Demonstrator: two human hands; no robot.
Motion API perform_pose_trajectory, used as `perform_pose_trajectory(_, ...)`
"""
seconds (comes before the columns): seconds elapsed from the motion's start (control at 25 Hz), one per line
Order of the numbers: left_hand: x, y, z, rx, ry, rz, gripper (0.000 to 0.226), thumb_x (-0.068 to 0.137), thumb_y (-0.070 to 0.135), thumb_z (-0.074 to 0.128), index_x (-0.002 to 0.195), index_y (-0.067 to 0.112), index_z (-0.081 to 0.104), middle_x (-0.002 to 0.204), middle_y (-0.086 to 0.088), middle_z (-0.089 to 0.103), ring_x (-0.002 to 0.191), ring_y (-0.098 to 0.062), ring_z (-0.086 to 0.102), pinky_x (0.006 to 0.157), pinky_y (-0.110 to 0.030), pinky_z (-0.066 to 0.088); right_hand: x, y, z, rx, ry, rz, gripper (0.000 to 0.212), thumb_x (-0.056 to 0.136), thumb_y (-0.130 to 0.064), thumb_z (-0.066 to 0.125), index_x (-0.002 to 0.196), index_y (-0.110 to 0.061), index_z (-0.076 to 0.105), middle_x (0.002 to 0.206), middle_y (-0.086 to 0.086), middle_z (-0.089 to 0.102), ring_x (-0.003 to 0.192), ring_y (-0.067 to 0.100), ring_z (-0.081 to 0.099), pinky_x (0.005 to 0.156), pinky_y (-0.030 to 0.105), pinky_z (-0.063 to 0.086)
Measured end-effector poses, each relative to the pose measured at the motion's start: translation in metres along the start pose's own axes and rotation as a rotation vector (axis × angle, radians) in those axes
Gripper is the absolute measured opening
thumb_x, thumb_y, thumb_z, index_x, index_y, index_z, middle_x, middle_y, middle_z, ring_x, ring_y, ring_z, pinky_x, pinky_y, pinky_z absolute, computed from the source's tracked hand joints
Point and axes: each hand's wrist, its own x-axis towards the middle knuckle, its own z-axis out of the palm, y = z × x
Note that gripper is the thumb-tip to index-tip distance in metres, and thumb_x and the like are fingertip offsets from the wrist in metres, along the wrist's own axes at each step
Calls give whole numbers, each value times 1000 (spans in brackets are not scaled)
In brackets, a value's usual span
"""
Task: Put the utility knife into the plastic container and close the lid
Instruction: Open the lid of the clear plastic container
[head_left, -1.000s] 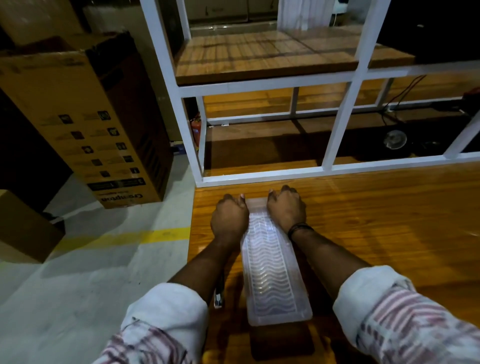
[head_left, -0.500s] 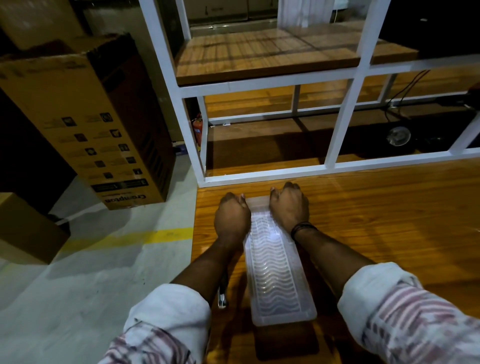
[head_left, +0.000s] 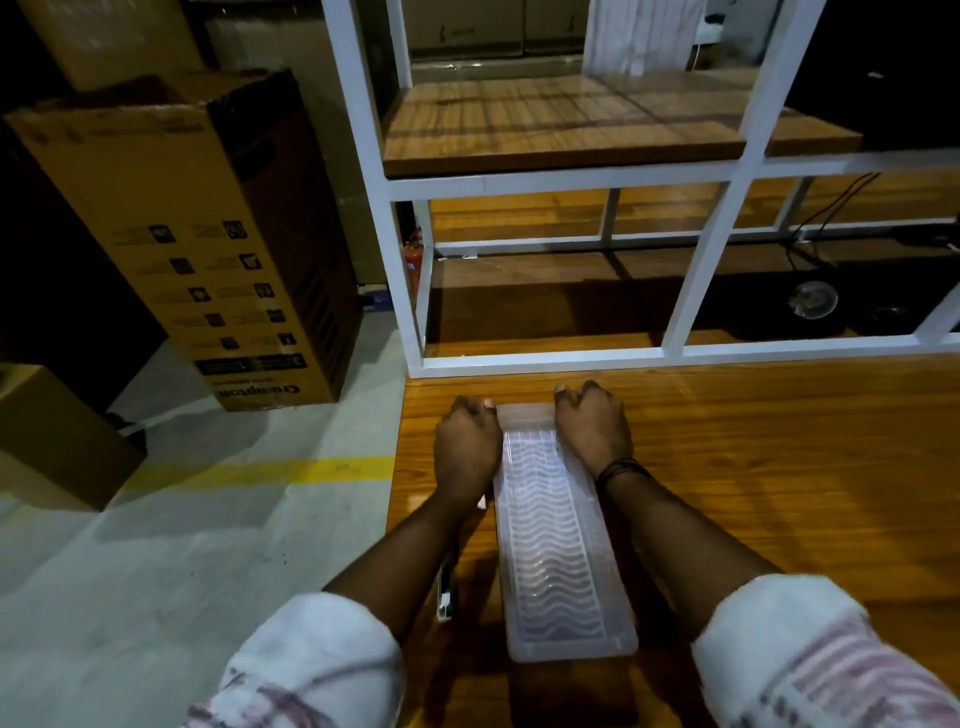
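A long, clear plastic container (head_left: 558, 561) with a wavy-ribbed lid lies lengthwise on the wooden table (head_left: 779, 467). My left hand (head_left: 465, 447) grips its far left corner and my right hand (head_left: 592, 434) grips its far right corner, fingers curled over the far end. The lid lies flat on the container. The utility knife (head_left: 445, 590) lies on the table just left of the container, mostly hidden under my left forearm; only a dark and silvery end shows.
A white metal frame (head_left: 696, 270) with wooden shelves rises at the table's far edge. The table's left edge runs close beside my left arm, with grey floor and a yellow line below. A tall cardboard box (head_left: 208, 249) stands at left.
Both hands have stayed on the container's far corners. The view has shifted slightly; the container and knife have not visibly moved.
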Motion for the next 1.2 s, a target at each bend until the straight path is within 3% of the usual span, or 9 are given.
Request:
perform_pose_trajectory(0.12,-27,-9,-15,-87,-58,-20,28,103,31,50,106,10,69,97,-1,71,87,-20,64,69,-27,42,-22,13,-13,74,-40,67,42,97,-45,46,94,-5,59,92,15,65,79,31,57,63,33,40)
perform_pose_trajectory(0.24,-56,-24,-22,-204,-84,-94,23,101,25,54,98,10,70,88,0,71,81,-17,64,60,-23,41,-55,27,-18,95,-33,88,33,96,-40,50,87,-9,56,84,9,61,78,29,57,62,32,37)
perform_pose_trajectory(0.52,-84,-29,-30,-323,-184,-121,20,101,20,54,109,21,73,99,9,74,89,-6,70,64,-17,53,-89,34,-8,123,106,-15,35,97,-35,52,73,-11,51,66,1,53,68,26,53,59,31,30)
perform_pose_trajectory(0.64,-84,-24,-34,-361,-226,-123,24,97,16,59,115,23,74,105,9,77,95,-10,73,80,-35,61,-87,29,-5,101,149,-43,34,98,-31,52,69,-13,50,65,-1,51,65,23,50,60,29,29)
perform_pose_trajectory(0.84,-82,-11,-43,-408,-313,-114,32,97,17,60,115,41,71,97,22,77,90,-2,74,79,-31,60,-77,24,-2,14,169,-70,31,99,-28,49,79,-5,55,78,12,59,68,23,47,61,28,28)
perform_pose_trajectory(0.96,-81,-8,-49,-371,-355,-85,42,96,20,60,120,54,61,123,0,74,104,-23,73,74,-33,58,-73,23,1,-66,175,-116,34,99,-28,47,85,0,61,85,18,63,74,32,57,62,30,32)
perform_pose_trajectory(1.0,-80,-7,-50,-388,-365,-91,46,97,16,58,123,54,60,128,-5,71,105,-27,72,68,-29,57,-71,22,0,-72,171,-119,33,98,-27,47,87,1,61,87,19,63,76,34,59,62,30,33)
perform_pose_trajectory(1.08,-77,-2,-52,-445,-396,-172,49,100,6,53,137,38,58,121,-2,71,94,-16,74,59,-20,56,-66,17,-3,-73,133,-116,32,98,-27,47,88,0,61,90,19,64,79,34,59,63,31,36)
perform_pose_trajectory(1.2,-73,3,-54,-462,-431,-224,46,102,4,50,138,33,58,126,-4,69,99,-15,73,69,-26,60,-61,9,-12,-124,23,-123,34,98,-33,48,91,-2,60,96,19,64,86,36,60,65,34,40)
